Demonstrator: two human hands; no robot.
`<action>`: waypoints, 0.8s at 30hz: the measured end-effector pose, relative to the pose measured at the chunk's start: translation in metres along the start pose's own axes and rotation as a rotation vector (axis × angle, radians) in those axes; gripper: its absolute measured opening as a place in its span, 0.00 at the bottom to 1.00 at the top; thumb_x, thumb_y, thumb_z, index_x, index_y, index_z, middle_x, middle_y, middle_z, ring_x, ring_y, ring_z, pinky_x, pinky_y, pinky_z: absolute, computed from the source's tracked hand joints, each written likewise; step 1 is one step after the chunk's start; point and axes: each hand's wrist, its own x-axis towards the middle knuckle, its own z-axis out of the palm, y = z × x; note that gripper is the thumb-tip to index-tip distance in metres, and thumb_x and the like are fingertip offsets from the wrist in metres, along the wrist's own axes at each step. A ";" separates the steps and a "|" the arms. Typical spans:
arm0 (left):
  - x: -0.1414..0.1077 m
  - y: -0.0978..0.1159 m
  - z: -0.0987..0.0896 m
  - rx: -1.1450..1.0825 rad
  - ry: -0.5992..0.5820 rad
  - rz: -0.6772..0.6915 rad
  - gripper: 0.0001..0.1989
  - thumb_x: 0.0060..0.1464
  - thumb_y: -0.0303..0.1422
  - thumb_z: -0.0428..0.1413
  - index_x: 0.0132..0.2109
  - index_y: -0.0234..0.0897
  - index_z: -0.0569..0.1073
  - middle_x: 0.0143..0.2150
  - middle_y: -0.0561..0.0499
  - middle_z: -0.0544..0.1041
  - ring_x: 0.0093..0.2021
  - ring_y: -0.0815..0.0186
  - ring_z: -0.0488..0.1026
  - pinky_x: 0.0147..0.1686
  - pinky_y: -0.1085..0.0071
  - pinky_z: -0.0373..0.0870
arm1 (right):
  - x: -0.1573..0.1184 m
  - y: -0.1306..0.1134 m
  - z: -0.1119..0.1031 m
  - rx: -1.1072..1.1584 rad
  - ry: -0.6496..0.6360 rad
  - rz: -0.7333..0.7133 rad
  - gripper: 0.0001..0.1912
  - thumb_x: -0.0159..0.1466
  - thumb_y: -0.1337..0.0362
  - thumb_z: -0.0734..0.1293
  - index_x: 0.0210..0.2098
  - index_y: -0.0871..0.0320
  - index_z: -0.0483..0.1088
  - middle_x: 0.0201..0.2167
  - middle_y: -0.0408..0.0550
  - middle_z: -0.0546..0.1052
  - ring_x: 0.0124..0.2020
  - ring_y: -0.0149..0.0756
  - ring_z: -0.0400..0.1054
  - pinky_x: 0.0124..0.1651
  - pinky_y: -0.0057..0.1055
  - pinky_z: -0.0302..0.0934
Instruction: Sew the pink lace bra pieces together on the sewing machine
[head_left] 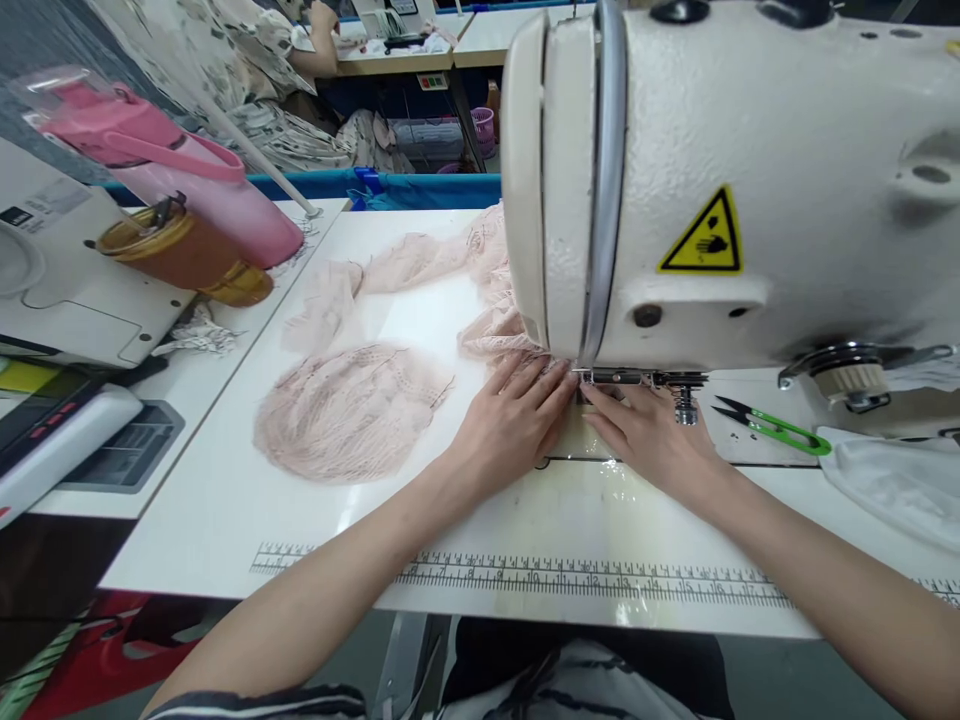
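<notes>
Pale pink sheer lace fabric (499, 325) lies bunched left of and behind the needle area of a white sewing machine (675, 120). My left hand (514, 415) rests flat on its near edge, fingers stretched toward the presser foot (589, 378). From the other side, my right hand (652, 430) lies low beside the foot, its thumb and index finger apart and pointing left. Its other fingers are partly hidden under the machine head. Whether fabric lies under the right fingertips cannot be made out. A rounded heap of the same lace (352, 410) sits farther left.
Green-handled thread snips (780, 425) and white cloth (900, 480) lie on the right. A printed ruler (525, 575) runs along the table's front. At left stand a pink bottle (180, 165) and a brown cup (180, 250). Another person's arm (322, 45) shows behind.
</notes>
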 end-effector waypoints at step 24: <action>-0.001 0.013 -0.010 0.066 0.008 -0.055 0.18 0.67 0.33 0.45 0.59 0.35 0.69 0.60 0.45 0.70 0.61 0.59 0.66 0.62 0.56 0.59 | 0.001 0.024 0.009 0.214 0.148 0.069 0.12 0.66 0.56 0.64 0.34 0.55 0.76 0.25 0.46 0.78 0.28 0.37 0.70 0.36 0.33 0.55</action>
